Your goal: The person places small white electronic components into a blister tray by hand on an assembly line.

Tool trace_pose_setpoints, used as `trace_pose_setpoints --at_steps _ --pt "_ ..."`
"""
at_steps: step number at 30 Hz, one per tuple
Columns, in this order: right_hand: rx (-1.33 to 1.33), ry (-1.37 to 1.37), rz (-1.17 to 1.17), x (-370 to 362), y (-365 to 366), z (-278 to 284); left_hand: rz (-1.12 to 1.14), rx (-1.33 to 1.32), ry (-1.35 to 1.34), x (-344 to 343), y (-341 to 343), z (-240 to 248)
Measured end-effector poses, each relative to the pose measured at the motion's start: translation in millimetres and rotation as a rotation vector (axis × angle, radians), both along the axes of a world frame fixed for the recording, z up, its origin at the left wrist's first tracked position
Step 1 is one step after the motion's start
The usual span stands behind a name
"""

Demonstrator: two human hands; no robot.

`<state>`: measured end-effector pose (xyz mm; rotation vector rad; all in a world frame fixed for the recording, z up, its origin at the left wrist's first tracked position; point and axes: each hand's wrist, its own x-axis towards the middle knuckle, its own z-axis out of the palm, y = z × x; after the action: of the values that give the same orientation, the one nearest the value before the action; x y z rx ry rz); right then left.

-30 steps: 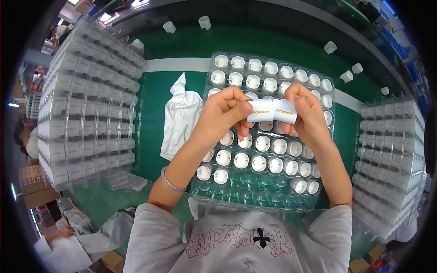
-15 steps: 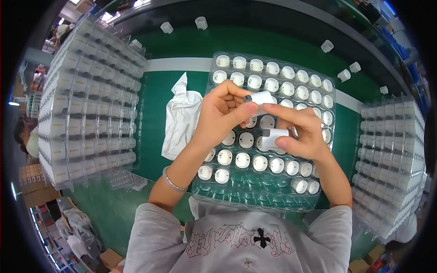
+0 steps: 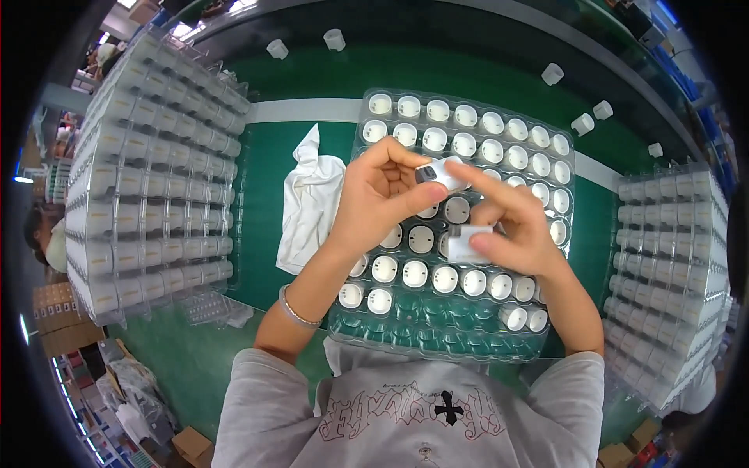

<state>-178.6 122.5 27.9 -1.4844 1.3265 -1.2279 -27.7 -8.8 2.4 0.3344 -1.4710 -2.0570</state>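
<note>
Above the clear tray [image 3: 437, 327], my left hand [image 3: 382, 191] pinches a small white plastic housing [image 3: 443, 178] with a dark grey end between thumb and fingers. My right hand [image 3: 515, 222] holds a second white housing [image 3: 468, 246], also grey at one end, under its thumb. The right index finger reaches over to the housing in my left hand and touches it or lies just over it. Rows of round white housings [image 3: 415, 274] fill most of the tray's pockets, and two lie tilted near its front right. Both hands hide part of the middle rows.
A crumpled white cloth [image 3: 312, 203] lies left of the tray. Tall stacks of filled clear trays rise at the left [image 3: 156, 187] and right [image 3: 671, 273]. Several white housings stand spaced along the green belt [image 3: 437, 66] at the far side.
My left hand has turned its housing so more of the grey end shows. The right index finger has lifted and shifted over it. Pieces on the far belt have moved left.
</note>
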Motion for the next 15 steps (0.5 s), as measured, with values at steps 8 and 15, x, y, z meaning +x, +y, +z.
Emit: trace_pose_setpoints --at_steps 8,15 --pt "0.025 -0.423 -0.403 3.4 -4.1 0.4 0.037 -0.003 -0.005 -2.4 2.3 5.0" --pt "0.027 -0.395 -0.414 -5.0 -5.3 -8.3 -0.064 -0.586 -0.034 -2.0 6.6 2.1"
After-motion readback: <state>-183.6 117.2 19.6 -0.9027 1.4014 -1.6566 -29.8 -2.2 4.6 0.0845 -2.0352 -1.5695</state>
